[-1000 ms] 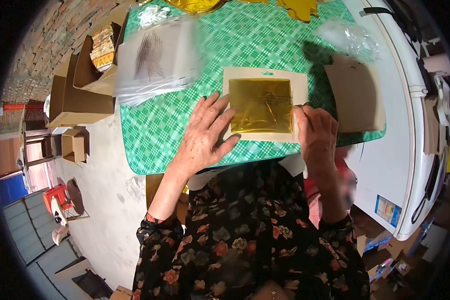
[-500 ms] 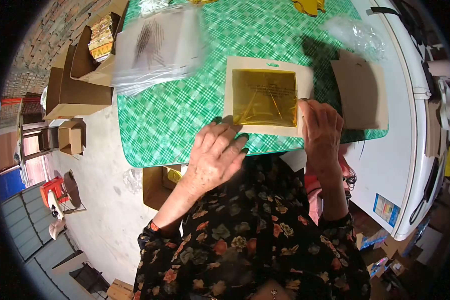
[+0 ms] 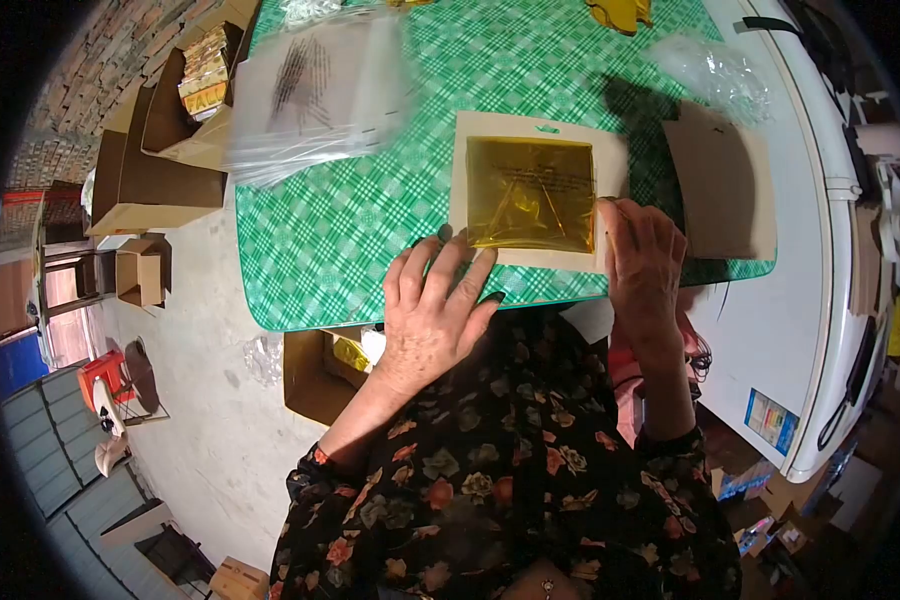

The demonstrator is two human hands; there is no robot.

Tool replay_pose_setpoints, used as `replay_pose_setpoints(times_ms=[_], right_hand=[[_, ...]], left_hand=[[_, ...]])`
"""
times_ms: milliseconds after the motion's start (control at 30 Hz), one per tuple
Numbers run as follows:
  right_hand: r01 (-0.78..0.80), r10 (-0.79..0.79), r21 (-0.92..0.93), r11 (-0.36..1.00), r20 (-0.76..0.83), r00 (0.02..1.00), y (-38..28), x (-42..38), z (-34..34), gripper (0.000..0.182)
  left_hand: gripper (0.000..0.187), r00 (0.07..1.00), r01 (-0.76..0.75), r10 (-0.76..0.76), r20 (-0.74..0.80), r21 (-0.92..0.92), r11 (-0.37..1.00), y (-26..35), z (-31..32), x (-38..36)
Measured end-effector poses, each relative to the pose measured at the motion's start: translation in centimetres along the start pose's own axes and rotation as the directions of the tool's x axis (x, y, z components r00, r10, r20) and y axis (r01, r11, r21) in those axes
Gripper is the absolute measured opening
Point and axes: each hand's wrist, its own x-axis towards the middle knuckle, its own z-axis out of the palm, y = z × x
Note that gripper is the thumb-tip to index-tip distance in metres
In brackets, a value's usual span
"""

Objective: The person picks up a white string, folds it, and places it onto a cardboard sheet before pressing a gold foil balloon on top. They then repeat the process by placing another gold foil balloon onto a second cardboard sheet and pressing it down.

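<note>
A beige card (image 3: 459, 190) with a hang slot at its top lies flat on the table. On it rests a flat, see-through gold packet (image 3: 530, 190) with dark print and thin slanted lines. My left hand (image 3: 425, 310) lies at the card's lower left corner, fingers stretched and apart, tips touching the card and the packet's bottom edge. On the right side my right hand (image 3: 647, 245) has its fingers bent and closed at the edge of card and packet. Its fingertips are partly hidden.
The table has a green checked cloth (image 3: 340, 250). A stack of clear plastic bags (image 3: 315, 90) lies at the back left. Another beige card (image 3: 722, 190) and crumpled clear plastic (image 3: 715, 75) lie to the right. Cardboard boxes (image 3: 155, 190) stand left of the table.
My left hand has shifted slightly up, and its fingers have straightened onto the card's lower edge. The right hand stays nearly in place. A glare patch now shows on the gold packet.
</note>
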Motion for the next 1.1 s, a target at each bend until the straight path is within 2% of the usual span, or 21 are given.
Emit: replay_pose_setpoints(times_ms=[300, 833, 1100], right_hand=[[0.01, -0.01, 0.018, 1.0, 0.002, 1.0, 0.2, 0.0, 0.3, 0.05], [-0.003, 0.007, 0.049, 0.999, -0.072, 0.997, 0.2, -0.2, 0.7, 0.053], [0.0, 0.002, 0.04, 0.999, -0.054, 0.999, 0.1, -0.2, 0.5, 0.053]], left_hand=[[0.067, 0.998, 0.064, -0.065, 0.025, 0.059, 0.996, 0.1, 0.2, -0.6], [0.07, 0.987, 0.136, -0.14, 0.077, 0.058, 0.989, 0.4, 0.1, 0.6], [0.07, 0.983, 0.136, -0.146, 0.108, 0.099, 0.986, 0.4, -0.1, 1.2]])
